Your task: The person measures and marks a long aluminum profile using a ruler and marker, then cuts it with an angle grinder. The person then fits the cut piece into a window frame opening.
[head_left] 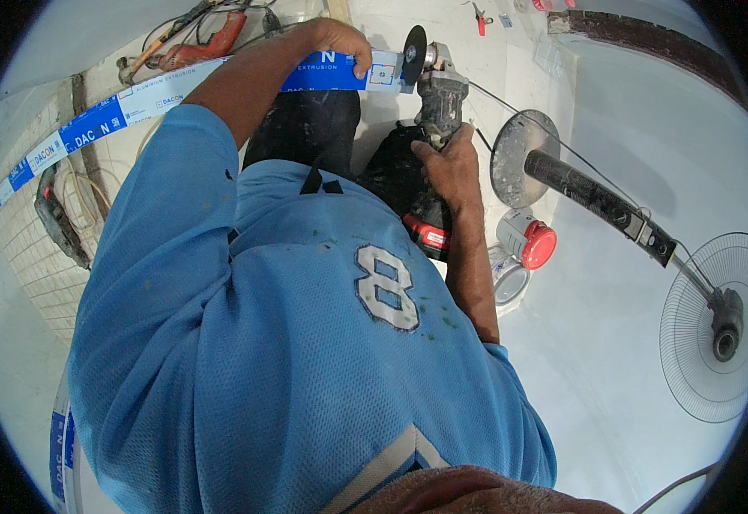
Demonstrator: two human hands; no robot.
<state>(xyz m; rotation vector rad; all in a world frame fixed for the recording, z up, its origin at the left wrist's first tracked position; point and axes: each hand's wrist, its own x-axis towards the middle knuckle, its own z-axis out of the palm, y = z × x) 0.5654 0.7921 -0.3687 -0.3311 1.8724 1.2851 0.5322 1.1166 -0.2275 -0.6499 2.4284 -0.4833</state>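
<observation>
My left hand (342, 44) is closed over a long aluminium profile (91, 128) in blue and white printed film, near its right end. The profile runs from there to the far left. My right hand (453, 171) is wrapped round the body of a dusty cordless angle grinder (441, 98), which has a red and black battery at its lower end. The grinder's dark thin disc (415, 55) stands edge-up right by the profile's end. Whether the disc touches the profile, I cannot tell.
A red power drill (211, 44) and a hammer (138, 67) lie at the far left. Beside the tiles is a dark corded power tool (57, 218). To the right are a stand fan (588, 193), a red-lidded tub (528, 240) and red-handled pliers (481, 19).
</observation>
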